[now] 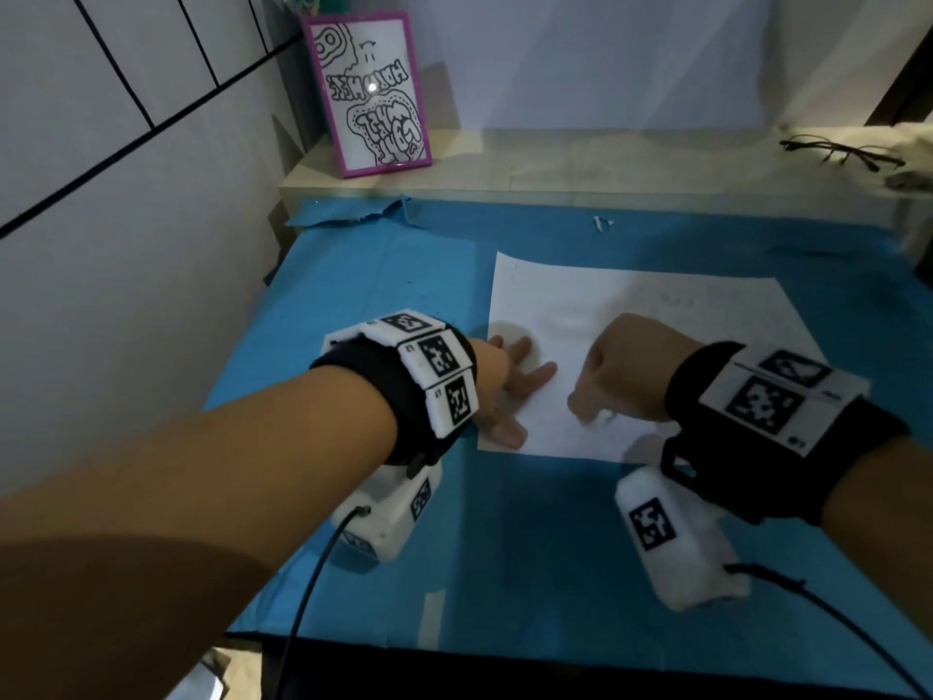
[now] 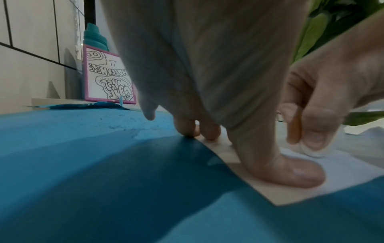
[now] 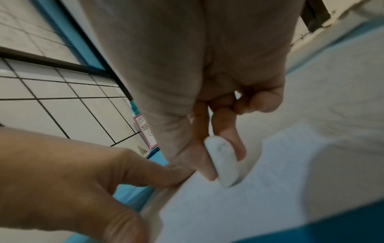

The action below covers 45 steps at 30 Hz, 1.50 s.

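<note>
Eraser (image 3: 223, 164) on faintly marked paper (image 1: 631, 305); framed graffiti lettering (image 1: 373, 93) illegible

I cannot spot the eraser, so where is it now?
In the right wrist view, the white eraser is pinched in the right hand, its tip on the white paper, just right of the left hand.

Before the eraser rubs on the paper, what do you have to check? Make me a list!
1. Left hand presses the paper flat with straight fingers: ok.
2. Right hand pinches the eraser firmly between thumb and fingers: ok.
3. Paper lies wholly on the blue mat: ok.
4. Left fingers are out of the eraser's way: ok, there is a gap between them.
5. Marks left to rub out: cannot tell, too faint.
</note>
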{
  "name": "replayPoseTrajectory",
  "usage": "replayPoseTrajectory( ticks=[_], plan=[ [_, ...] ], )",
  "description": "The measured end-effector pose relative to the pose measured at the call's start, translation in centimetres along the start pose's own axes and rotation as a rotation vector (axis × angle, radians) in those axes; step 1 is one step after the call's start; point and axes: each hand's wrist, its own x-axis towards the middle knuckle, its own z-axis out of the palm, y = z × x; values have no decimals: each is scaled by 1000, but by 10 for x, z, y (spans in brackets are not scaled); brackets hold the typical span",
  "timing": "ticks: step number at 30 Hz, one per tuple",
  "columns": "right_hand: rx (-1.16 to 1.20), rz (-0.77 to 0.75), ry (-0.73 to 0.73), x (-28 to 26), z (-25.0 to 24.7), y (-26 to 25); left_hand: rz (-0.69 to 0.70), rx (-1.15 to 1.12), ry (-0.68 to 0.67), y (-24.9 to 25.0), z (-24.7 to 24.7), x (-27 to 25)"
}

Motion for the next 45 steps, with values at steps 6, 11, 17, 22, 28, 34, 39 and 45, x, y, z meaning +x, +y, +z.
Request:
replayPoseTrajectory(
  ticks=[6,11,17,22,28,34,39,45],
  plan=[
    [44,3,-36,0,-1,0,18,-14,18,-4,1,2],
    [28,-67,-88,-3,8,-11,24,-70,77,-4,1,1],
    [-111,-36,-158,-1,2,-16,19,-54,93,-4,3,3],
    [-169,-10,-143,-4,-4,-10,23,-35,55,-4,5,4],
    [-120,-71,-232,-14,3,-11,0,25,52,-2,2,4],
    [-135,-34,-183,0,6,-14,1,24,66,1,-3,-1],
    [-136,25,-67,5,-9,0,0,17,4,2,-1,1],
    [-65,18,-212,5,2,-9,-7,35,22,3,-4,0]
  ],
)
